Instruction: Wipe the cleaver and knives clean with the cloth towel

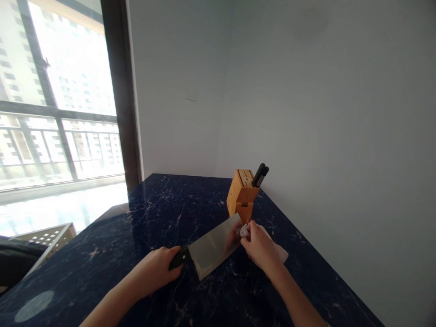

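My left hand (155, 269) is closed round the black handle of a cleaver (214, 245), whose broad steel blade points away to the right, above the counter. My right hand (260, 247) is closed on a white cloth (277, 250) and presses a fold of it against the blade's far end. A wooden knife block (241, 195) stands just beyond the blade's tip, with two black knife handles (260, 175) sticking out of its top.
The dark blue marble counter (163, 213) runs into a corner of white walls at the back and right. A large window (57, 95) is at the left. A dark object (17, 261) lies beyond the counter's left edge.
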`<action>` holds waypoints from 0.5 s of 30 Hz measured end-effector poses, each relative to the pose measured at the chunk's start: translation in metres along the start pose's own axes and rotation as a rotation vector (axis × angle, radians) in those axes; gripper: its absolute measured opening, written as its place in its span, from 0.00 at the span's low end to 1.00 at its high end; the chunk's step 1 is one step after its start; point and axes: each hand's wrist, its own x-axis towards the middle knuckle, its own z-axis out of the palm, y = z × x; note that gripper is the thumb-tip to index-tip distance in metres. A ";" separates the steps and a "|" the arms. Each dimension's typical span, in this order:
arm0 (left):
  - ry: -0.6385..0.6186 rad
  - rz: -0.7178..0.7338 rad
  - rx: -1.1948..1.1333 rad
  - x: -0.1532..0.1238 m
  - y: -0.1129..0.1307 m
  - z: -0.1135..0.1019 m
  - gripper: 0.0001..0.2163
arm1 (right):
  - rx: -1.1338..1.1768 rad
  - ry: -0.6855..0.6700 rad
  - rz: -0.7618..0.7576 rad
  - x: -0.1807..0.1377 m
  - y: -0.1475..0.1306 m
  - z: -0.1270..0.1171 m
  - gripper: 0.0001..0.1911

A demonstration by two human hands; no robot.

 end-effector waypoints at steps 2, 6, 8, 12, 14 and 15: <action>0.008 0.008 0.021 0.000 0.001 0.001 0.09 | -0.008 0.007 -0.007 -0.001 -0.003 -0.001 0.12; 0.036 0.034 0.078 0.001 0.002 0.001 0.09 | -0.005 0.042 -0.029 0.000 -0.008 -0.003 0.12; 0.046 0.046 0.106 0.001 0.001 0.001 0.09 | -0.004 0.045 -0.023 0.000 -0.007 -0.003 0.12; 0.041 0.042 0.140 0.001 0.001 0.002 0.09 | -0.009 0.023 0.012 -0.001 -0.002 0.000 0.10; 0.045 0.036 0.167 0.001 0.002 0.003 0.09 | 0.007 0.037 0.015 0.000 -0.002 0.000 0.09; 0.048 0.035 0.182 0.000 0.003 0.002 0.09 | 0.031 0.055 0.007 0.000 -0.003 0.000 0.09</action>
